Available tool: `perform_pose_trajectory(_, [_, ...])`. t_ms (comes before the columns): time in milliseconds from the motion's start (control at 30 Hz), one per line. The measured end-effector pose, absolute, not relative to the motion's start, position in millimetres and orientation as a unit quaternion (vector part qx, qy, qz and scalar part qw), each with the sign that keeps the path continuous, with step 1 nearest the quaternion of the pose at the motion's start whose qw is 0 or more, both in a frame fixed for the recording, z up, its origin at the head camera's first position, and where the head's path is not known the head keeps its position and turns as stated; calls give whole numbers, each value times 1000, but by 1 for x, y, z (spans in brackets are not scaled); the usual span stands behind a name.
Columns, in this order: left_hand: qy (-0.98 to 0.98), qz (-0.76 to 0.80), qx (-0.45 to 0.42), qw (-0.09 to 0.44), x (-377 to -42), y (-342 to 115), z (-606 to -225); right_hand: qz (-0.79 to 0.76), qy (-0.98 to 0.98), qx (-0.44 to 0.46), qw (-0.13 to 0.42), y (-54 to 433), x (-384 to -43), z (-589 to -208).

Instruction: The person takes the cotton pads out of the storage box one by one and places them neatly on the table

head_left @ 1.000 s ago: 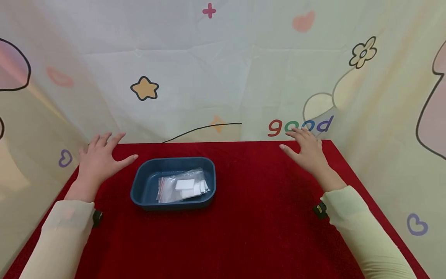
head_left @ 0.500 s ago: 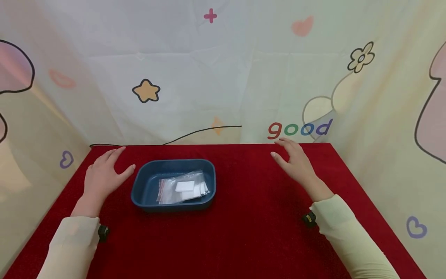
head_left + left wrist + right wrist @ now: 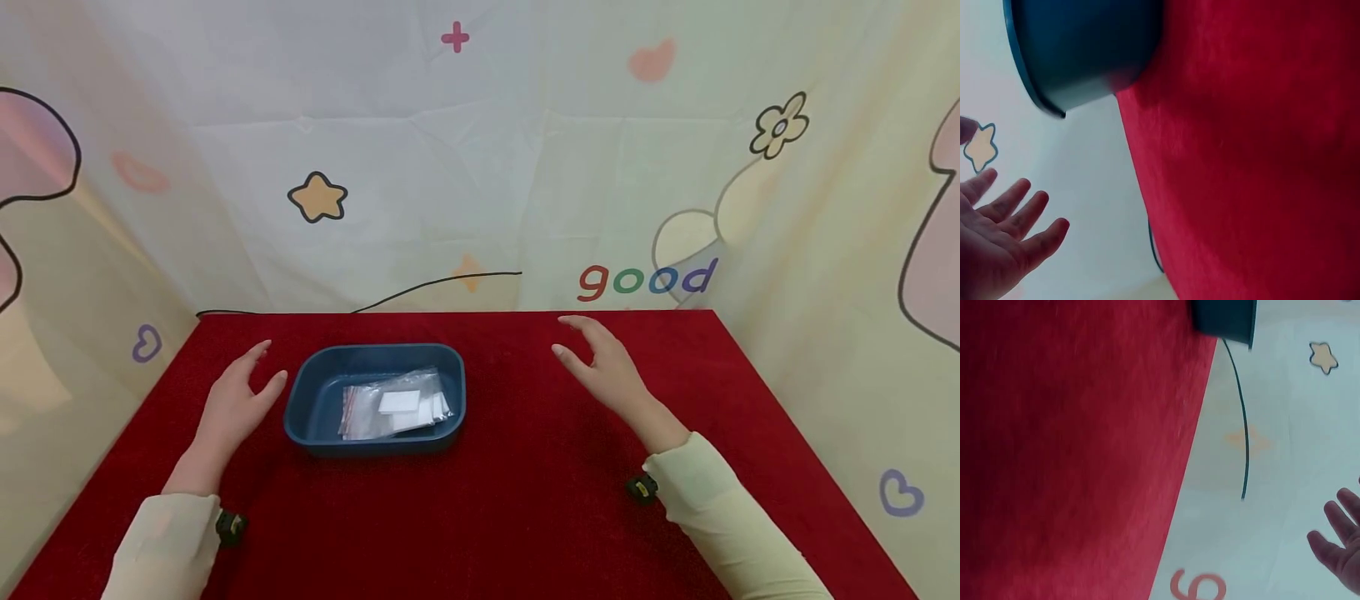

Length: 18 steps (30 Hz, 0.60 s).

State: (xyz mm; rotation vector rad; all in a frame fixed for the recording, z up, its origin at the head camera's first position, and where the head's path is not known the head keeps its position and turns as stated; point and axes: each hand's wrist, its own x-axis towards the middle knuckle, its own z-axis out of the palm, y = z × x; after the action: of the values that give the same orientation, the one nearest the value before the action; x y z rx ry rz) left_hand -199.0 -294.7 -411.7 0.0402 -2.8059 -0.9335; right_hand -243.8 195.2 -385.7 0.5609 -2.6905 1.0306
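Note:
A dark blue rectangular bin [image 3: 375, 447] stands left of centre in the head view. Inside lie clear zip bags [image 3: 367, 414] with white card-like pieces [image 3: 400, 402] in or on them; how many bags overlap there I cannot tell. Just left of the bin hovers my left hand [image 3: 234, 407], thumb and fingers spread, holding nothing. My right hand [image 3: 607, 375] is in the air well to the right of the bin, its fingers apart and also without anything in them. In the left wrist view the bin's outer wall [image 3: 1091, 56] is near the fingers [image 3: 1025, 219].
A red cloth [image 3: 510, 517] covers the table. Pale printed curtains [image 3: 420, 167] hang behind it and along both sides. Each wrist carries a small dark camera, such as the right wrist camera [image 3: 642, 489].
Both hands have come down and nearer to the person. My right hand has moved left, toward the bin, and my left hand slightly right. The bin and bags stay put.

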Motion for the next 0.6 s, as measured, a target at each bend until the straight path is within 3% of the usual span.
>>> perform_pose_trajectory(600, [-827, -542, 147, -1, -199, -283, -429, 425, -880, 211, 22, 145, -247, -390])
